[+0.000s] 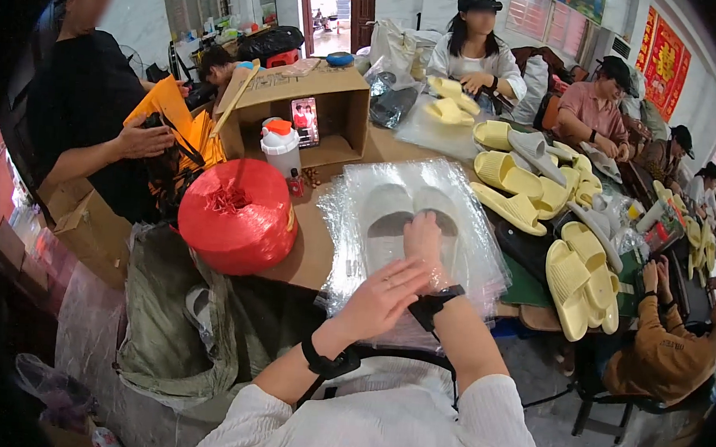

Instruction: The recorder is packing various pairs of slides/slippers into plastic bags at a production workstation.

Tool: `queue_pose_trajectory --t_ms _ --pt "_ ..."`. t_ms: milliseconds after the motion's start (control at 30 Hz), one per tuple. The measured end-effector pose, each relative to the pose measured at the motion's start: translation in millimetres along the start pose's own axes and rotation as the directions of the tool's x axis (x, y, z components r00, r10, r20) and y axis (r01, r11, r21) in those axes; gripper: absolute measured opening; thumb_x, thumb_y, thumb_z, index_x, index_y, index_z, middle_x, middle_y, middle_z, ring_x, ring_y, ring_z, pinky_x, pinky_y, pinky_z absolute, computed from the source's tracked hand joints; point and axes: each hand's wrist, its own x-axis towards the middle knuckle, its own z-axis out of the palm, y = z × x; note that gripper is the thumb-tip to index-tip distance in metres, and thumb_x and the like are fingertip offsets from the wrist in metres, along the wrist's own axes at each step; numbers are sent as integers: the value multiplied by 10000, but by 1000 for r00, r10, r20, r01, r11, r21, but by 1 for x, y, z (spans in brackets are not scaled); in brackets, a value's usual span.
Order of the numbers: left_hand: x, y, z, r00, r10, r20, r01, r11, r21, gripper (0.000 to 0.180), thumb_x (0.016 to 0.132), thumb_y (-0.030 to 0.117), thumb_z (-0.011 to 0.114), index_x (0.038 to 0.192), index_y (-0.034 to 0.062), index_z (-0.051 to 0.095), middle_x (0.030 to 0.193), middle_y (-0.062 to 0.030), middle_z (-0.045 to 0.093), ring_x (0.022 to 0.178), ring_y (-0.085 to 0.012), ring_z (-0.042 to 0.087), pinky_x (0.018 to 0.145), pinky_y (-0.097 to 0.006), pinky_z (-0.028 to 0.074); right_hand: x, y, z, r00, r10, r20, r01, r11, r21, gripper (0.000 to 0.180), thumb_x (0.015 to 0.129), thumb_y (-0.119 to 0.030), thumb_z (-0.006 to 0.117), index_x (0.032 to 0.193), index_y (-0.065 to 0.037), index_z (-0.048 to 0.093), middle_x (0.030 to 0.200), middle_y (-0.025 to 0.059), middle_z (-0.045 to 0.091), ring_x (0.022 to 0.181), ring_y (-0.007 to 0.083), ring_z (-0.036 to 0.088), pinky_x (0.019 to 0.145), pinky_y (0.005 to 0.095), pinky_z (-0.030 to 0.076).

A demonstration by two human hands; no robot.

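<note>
A pair of light grey slippers [388,202] lies on a stack of clear plastic bags [344,222] in front of me, toes pointing away. My right hand [425,243] is over the inner sides of the pair, its fingers closed and bent down onto them; the fingertips are partly hidden. My left hand [379,298] hovers beside my right wrist with fingers stretched out and nothing held. Dark bands circle both my wrists. Whether the slippers are inside a bag or on top of one, I cannot tell.
Yellow slippers [511,174] and grey ones are piled at right. A big red twine roll [238,219] stands at left, near a white bottle [280,147] and a cardboard box [349,115] with a phone [304,122]. Several people work around the table; one stands at left.
</note>
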Motion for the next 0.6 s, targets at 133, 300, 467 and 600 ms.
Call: queue_pose_trajectory --t_ms 133,300,467,600 --pt "-26 -8 -8 983 -154 -102 175 953 248 611 843 209 700 1402 68 498 1491 -186 425 1377 -413 381 1109 -480 355 -26 -17 -29 1000 -23 -14 25 993 114 417 870 -253 676 1121 66 581 1130 249 555 951 396 623 829 442 537" --pt "-72 -18 -8 815 -541 -207 573 805 156 688 807 190 701 1439 95 447 1321 -207 531 1154 -361 551 973 -443 449 -109 -10 -127 923 -358 141 281 878 387 434 796 -216 776 1157 -5 658 1100 165 632 1007 307 612 838 398 509" --pt "-96 -33 -16 598 -792 -122 776 610 -162 565 868 159 642 1409 117 484 713 -124 659 649 -278 657 637 -379 507 -141 23 -211 687 -21 726 -643 448 621 185 893 -135 708 998 18 714 792 54 697 696 96 615 624 245 479" --pt "-98 -40 -11 602 -774 -198 688 628 -363 496 900 72 596 1388 128 534 636 -73 586 551 -88 523 556 -272 442 -146 77 -195 959 178 221 -275 773 572 179 896 -51 650 1067 -11 687 839 42 679 665 116 602 601 237 477"
